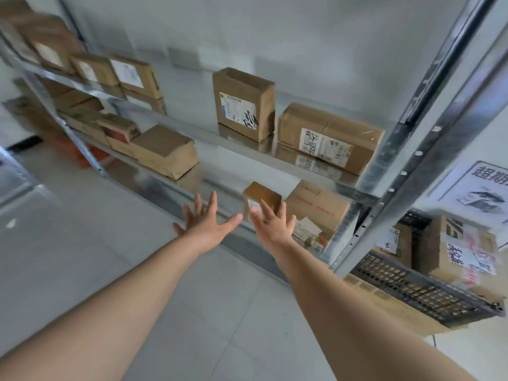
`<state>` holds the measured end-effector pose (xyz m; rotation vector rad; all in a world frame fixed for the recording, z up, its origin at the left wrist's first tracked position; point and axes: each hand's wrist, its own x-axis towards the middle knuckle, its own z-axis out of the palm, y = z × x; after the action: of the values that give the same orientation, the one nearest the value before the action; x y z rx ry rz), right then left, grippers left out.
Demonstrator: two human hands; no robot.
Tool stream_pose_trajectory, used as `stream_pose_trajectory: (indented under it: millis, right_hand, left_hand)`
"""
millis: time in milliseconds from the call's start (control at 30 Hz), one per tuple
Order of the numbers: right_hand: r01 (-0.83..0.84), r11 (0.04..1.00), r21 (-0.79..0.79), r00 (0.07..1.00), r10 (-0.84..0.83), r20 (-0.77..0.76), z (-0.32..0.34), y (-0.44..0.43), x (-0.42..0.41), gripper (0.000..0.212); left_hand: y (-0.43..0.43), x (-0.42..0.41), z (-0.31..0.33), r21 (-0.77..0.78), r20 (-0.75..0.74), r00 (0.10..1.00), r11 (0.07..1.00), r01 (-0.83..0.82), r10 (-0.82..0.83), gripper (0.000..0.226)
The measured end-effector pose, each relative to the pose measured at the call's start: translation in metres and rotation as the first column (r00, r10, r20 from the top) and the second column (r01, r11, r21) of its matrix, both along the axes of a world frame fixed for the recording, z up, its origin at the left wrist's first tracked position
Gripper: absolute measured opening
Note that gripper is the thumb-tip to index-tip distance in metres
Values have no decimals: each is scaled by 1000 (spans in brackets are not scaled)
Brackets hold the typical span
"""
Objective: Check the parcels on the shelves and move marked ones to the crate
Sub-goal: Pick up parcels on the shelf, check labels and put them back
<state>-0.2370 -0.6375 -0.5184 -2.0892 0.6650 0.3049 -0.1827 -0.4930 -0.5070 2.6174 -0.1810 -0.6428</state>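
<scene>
Both my arms stretch toward a metal shelf rack (310,171). My left hand (206,224) is open, fingers spread, just left of a small brown parcel (261,196) on the lower shelf. My right hand (272,224) is open too, its fingers in front of that parcel's white label; whether they touch it is unclear. A larger parcel with red print (316,207) stands right beside it. On the shelf above stand an upright parcel with a black-marked label (243,105) and a long parcel with handwritten numbers (330,138). A dark grey crate (428,295) at the right holds marked parcels (456,248).
More brown parcels (165,151) fill the shelves to the left, blurred further away. A steel upright (406,149) stands between the shelf and the crate. A printed paper sign (478,188) hangs on the wall above the crate. Pale floor tiles (137,243) lie below.
</scene>
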Motion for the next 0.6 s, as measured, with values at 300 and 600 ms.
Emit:
stream_pose_trajectory:
  millis: [300,600]
  right_hand:
    - [-99,989,-105,992,91,-84,-16,86,102,69]
    - [-64,992,-113,992,52,-112,-6,211,242,63]
  left_hand:
    - [107,88,-12,67,-30,993,991,-113,115,108]
    - [222,227,-5,122,-2,1000,992,-20,21,112]
